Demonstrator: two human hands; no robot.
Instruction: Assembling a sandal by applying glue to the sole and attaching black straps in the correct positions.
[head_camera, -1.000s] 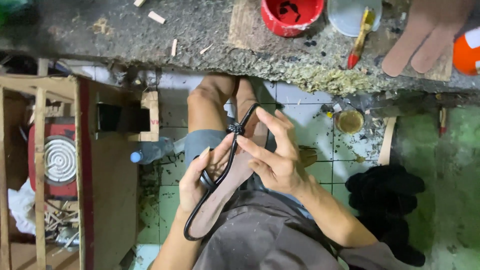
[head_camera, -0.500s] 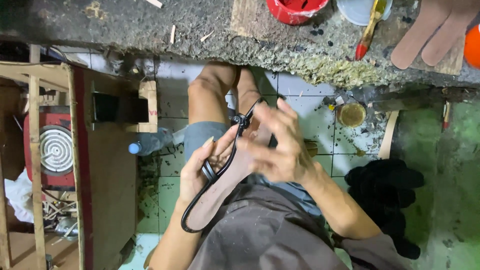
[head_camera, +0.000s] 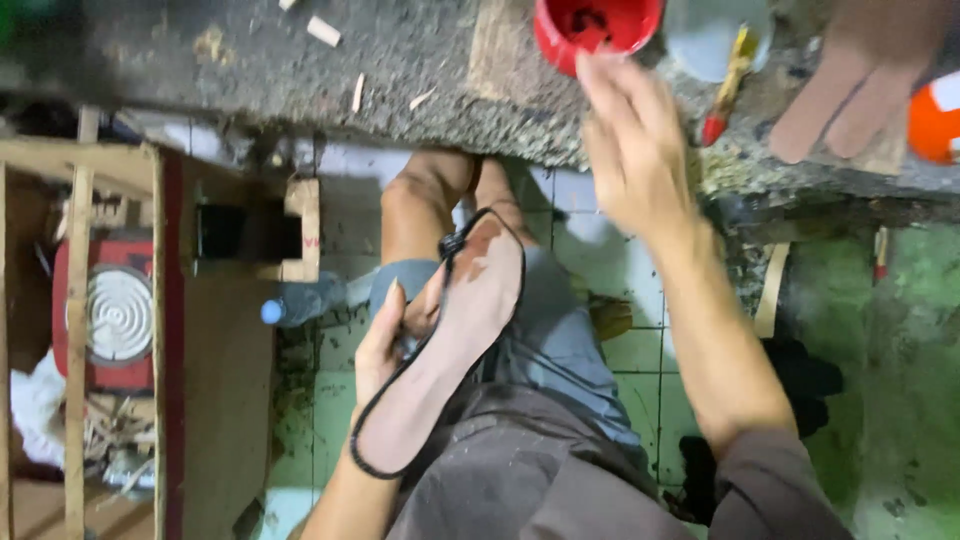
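My left hand (head_camera: 392, 338) grips a flat brown sandal sole (head_camera: 450, 345) with a black rim and a black strap knot at its toe end, holding it over my lap. My right hand (head_camera: 632, 150) is stretched out, fingers apart and holding nothing, its fingertips close to a red pot (head_camera: 592, 27) on the grey work ledge (head_camera: 400, 70). A brush with a red handle (head_camera: 728, 82) lies just right of that pot, across a pale round lid.
Brown sole cut-outs (head_camera: 850, 95) and an orange-white object (head_camera: 935, 118) rest at the ledge's right end. A wooden frame (head_camera: 80, 300) with a red coil stove (head_camera: 112, 318) stands at left. A plastic bottle (head_camera: 305, 300) lies on the tiled floor.
My right hand has left the sandal sole and reached up toward the red pot on the ledge. The left hand keeps the sole in my lap.
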